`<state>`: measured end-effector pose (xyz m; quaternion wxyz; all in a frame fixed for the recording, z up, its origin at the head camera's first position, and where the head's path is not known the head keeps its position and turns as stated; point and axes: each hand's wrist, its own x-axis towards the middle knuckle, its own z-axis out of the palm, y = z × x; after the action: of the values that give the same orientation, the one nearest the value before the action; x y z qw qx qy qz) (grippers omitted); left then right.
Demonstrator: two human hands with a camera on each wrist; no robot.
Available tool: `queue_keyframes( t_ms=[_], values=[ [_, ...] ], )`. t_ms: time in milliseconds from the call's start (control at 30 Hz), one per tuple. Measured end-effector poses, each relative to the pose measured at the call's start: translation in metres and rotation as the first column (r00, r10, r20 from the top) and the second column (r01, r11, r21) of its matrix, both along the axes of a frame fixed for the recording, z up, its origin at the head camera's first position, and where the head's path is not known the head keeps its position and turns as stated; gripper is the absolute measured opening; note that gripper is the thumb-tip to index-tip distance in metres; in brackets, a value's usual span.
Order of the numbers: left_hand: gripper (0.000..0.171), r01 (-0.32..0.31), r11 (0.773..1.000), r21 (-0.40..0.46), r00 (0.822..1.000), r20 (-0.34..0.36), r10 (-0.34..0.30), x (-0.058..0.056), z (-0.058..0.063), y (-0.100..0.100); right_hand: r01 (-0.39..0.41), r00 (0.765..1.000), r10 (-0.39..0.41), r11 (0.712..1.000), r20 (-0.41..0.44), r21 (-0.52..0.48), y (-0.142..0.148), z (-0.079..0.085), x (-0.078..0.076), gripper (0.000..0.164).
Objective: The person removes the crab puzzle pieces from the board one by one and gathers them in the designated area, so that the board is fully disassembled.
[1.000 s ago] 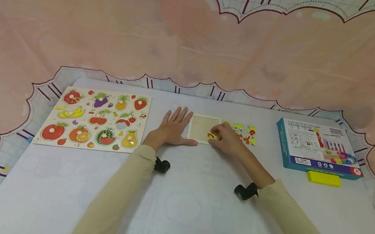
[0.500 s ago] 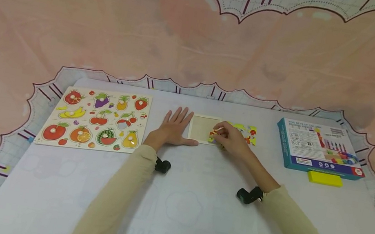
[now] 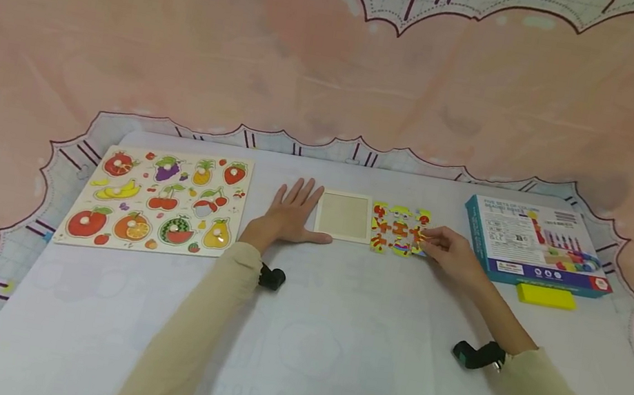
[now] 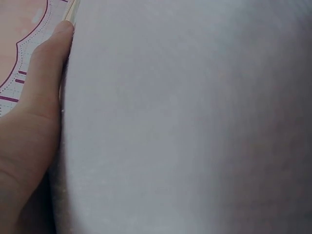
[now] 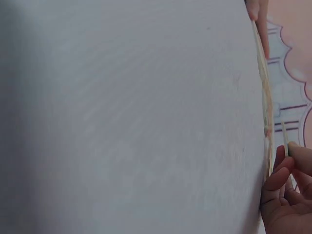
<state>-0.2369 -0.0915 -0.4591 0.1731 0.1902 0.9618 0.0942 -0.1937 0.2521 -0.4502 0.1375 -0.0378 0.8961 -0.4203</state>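
My left hand (image 3: 289, 214) lies flat on the table with fingers spread, its fingertips and thumb at the left side of a pale square frame (image 3: 344, 216). In the left wrist view, the thumb (image 4: 46, 73) stretches out straight. Right of the frame lie several red and yellow jigsaw pieces (image 3: 398, 229), close together in a square arrangement. At their lower right corner, my right hand (image 3: 454, 257) pinches one puzzle piece between thumb and fingers. That thin piece (image 5: 286, 146) stands edge-on in the right wrist view; its printed face is mostly hidden.
A fruit peg board (image 3: 155, 202) lies at the left. On the right sits a blue and white box (image 3: 538, 247), with a yellow block (image 3: 546, 297) against its front. The white-covered table (image 3: 314, 365) has a scalloped cloth edge behind.
My right hand has moved from the frame's lower right corner, across the jigsaw pieces to their right side, carrying a puzzle piece. The left hand has stayed in place.
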Motion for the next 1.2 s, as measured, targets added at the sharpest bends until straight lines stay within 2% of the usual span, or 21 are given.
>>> queue_keyframes(
  t_ms=[333,533,800,1000,1200],
  values=[
    [0.111,-0.008,0.999,0.032,1.0,0.003,0.008,0.002,0.0,-0.003,-0.031,0.996,0.042,0.991,-0.081,0.128,0.003,-0.002,0.005,0.029],
    [0.111,-0.002,1.0,0.028,1.0,-0.003,0.002,0.003,0.0,-0.002,-0.062,0.99,0.088,0.975,-0.114,0.214,-0.003,0.003,0.008,0.031],
    [0.11,0.009,1.0,0.002,1.0,0.015,-0.009,0.006,0.0,0.001,-0.08,0.981,0.133,0.94,-0.139,0.333,-0.013,0.007,0.016,0.017],
    [0.11,0.007,1.0,0.004,1.0,0.0,-0.007,0.005,0.0,0.001,-0.074,0.971,0.144,0.94,-0.19,0.333,-0.019,0.012,0.016,0.014],
    [0.11,-0.002,1.0,0.007,1.0,0.001,0.002,0.004,0.003,0.0,-0.053,0.963,0.129,0.952,-0.237,0.302,-0.03,0.02,0.009,0.02]
  ],
)
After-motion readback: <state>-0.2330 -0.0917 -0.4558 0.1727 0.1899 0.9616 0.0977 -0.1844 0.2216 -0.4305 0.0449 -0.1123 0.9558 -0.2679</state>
